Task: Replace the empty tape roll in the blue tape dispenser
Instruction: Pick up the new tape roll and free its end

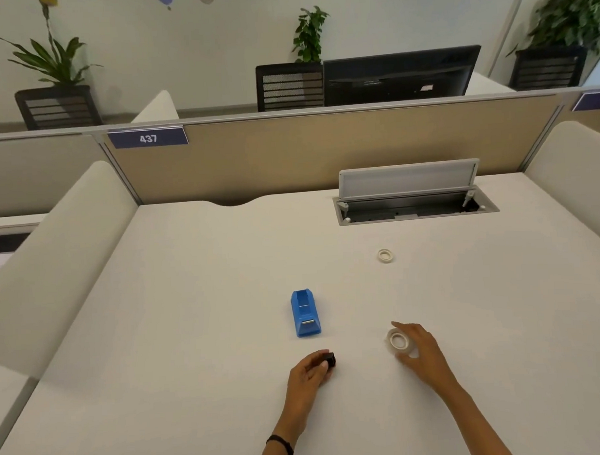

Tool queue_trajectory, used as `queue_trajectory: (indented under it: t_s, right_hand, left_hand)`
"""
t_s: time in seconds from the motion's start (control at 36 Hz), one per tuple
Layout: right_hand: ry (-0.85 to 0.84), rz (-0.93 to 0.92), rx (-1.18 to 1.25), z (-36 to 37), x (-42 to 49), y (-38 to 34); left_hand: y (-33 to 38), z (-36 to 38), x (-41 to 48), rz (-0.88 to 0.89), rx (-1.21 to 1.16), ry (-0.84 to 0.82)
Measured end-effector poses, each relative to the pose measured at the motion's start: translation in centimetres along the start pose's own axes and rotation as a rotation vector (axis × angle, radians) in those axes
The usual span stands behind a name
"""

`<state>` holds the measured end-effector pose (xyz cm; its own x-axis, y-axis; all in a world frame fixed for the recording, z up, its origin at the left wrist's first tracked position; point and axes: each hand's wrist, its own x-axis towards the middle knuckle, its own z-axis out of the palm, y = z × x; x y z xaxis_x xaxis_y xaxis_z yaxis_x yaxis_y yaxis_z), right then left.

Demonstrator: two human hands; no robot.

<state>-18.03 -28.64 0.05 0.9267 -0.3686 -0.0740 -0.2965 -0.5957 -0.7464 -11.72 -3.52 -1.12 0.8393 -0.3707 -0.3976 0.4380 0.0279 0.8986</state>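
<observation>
Head view: the blue tape dispenser (305, 312) is seen standing on the table (192, 299) with its roll bay apparently empty, and a small bare ring, judged to be the spent core (385, 255), lies well apart beyond it. A small black hub (328, 359) is pinched in the left hand (307, 377); the new tape roll (399, 341) is loosely cupped by the half-open right hand (420, 350). Removal appears done; fitting hub and roll remains.

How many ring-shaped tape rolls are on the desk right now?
2. A small white ring lies alone, far side of the white desk. A larger clear tape roll sits under the right hand fingers.
</observation>
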Motion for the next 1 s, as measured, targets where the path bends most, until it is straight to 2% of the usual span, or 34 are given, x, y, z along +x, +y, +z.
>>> queue_trajectory:
  t_s: [0.17, 0.33, 0.61, 0.83, 1.0]
  right_hand:
    - [0.02, 0.043, 0.046, 1.6, 0.4, -1.1]
    - [0.007, 0.087, 0.257, 3.5, 0.6, -3.3]
    - [-0.182, 0.192, 0.573, 6.2, -0.9, -6.0]
    - [-0.295, 0.194, 0.657, 6.8, -1.7, -5.6]
    - [-0.366, 0.18, 0.626, 6.8, -1.6, -5.7]
  left_hand:
    - [-0.4, -0.2, 0.3, 0.029, 0.02, -0.028]
    - [-0.6, -0.2, 0.6, 0.05, 0.031, -0.023]
    - [-0.7, -0.1, 0.7, 0.074, 0.076, -0.009]
    - [-0.4, 0.0, 0.5, 0.076, 0.039, -0.013]
    - [-0.5, 0.1, 0.5, 0.059, 0.043, 0.004]
